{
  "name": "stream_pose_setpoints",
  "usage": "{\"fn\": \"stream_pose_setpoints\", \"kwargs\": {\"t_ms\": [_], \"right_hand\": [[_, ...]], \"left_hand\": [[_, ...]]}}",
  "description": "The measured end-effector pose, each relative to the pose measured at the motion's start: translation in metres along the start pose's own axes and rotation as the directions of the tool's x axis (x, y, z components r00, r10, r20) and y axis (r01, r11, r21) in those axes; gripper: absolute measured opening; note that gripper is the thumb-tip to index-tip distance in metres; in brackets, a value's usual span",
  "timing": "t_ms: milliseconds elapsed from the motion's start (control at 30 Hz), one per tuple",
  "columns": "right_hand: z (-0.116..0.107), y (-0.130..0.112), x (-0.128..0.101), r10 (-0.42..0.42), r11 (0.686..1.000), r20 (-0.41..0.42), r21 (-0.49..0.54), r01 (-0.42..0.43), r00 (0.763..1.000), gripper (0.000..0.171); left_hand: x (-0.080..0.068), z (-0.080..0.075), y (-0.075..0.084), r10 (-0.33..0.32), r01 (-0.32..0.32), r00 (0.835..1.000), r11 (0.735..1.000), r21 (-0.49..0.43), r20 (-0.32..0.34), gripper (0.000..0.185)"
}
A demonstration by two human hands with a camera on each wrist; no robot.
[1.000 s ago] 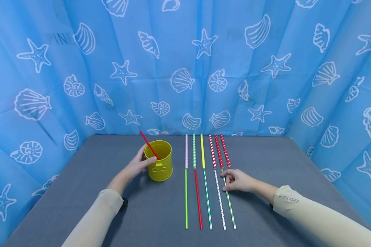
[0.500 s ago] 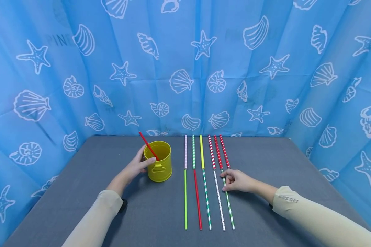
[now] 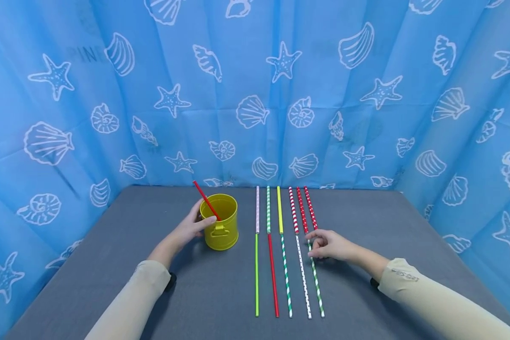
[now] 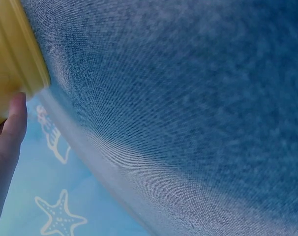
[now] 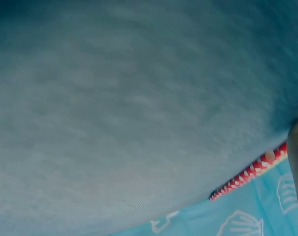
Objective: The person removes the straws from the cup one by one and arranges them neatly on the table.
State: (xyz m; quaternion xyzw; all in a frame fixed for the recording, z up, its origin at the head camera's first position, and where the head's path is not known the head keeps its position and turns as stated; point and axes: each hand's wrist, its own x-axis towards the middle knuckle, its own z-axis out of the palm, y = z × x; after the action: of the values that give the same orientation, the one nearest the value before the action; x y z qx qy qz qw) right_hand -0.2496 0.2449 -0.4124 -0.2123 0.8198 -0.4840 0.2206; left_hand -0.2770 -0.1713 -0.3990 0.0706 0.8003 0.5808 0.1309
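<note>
My left hand (image 3: 190,227) grips the side of a small yellow bucket (image 3: 222,237), thumb at the rim. In the left wrist view a finger lies along the bucket (image 4: 16,54). A red straw (image 3: 205,198) leans inside it, its upper end sticking out. My right hand (image 3: 333,246) is over the upper end of a green-and-white striped straw (image 3: 316,281), thumb and index finger apart, partly hiding it; whether they touch it I cannot tell. In the right wrist view, a red-and-white patterned straw (image 5: 250,172) shows beside the edge of that hand.
Straws lie in two rows on the grey tabletop (image 3: 153,208). The far row includes a yellow straw (image 3: 279,210) and a red spotted straw (image 3: 310,208); the near row, a lime straw (image 3: 257,276) and a white spotted straw (image 3: 303,277). A blue shell-print curtain (image 3: 255,137) encloses the table.
My right hand has shifted slightly up and away from the striped straw, which stays in place. The left hand and bucket hold still; the head view sways a little.
</note>
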Motion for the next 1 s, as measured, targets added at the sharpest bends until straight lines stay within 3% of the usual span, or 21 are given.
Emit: {"fn": "stream_pose_setpoints", "kwargs": {"t_ms": [233,533,667,833,1000], "right_hand": [[-0.009,-0.015,0.005,-0.006,1.0,-0.009,0.015,0.006,1.0,0.052],[-0.015,-0.053,0.023,-0.054,0.996,-0.098,0.063,0.06,0.994,0.051],[-0.007,-0.068,0.035,-0.105,0.987,-0.143,0.105,0.12,0.984,0.049],[0.012,-0.09,0.052,-0.131,0.954,-0.182,0.244,0.174,0.975,0.048],[0.032,-0.109,0.074,-0.173,0.933,-0.188,0.283,0.222,0.967,0.048]], "left_hand": [[0.0,0.001,0.001,0.002,-0.002,1.0,1.0,0.007,-0.004,0.084],[-0.001,-0.002,0.0,0.015,-0.015,1.0,1.0,-0.002,-0.001,0.085],[-0.003,-0.002,-0.003,0.007,-0.007,1.0,1.0,-0.013,-0.001,0.084],[-0.001,-0.001,-0.002,0.02,-0.02,1.0,0.999,-0.032,0.003,0.082],[0.002,0.0,-0.002,0.008,-0.008,1.0,1.0,-0.025,-0.001,0.083]]}}
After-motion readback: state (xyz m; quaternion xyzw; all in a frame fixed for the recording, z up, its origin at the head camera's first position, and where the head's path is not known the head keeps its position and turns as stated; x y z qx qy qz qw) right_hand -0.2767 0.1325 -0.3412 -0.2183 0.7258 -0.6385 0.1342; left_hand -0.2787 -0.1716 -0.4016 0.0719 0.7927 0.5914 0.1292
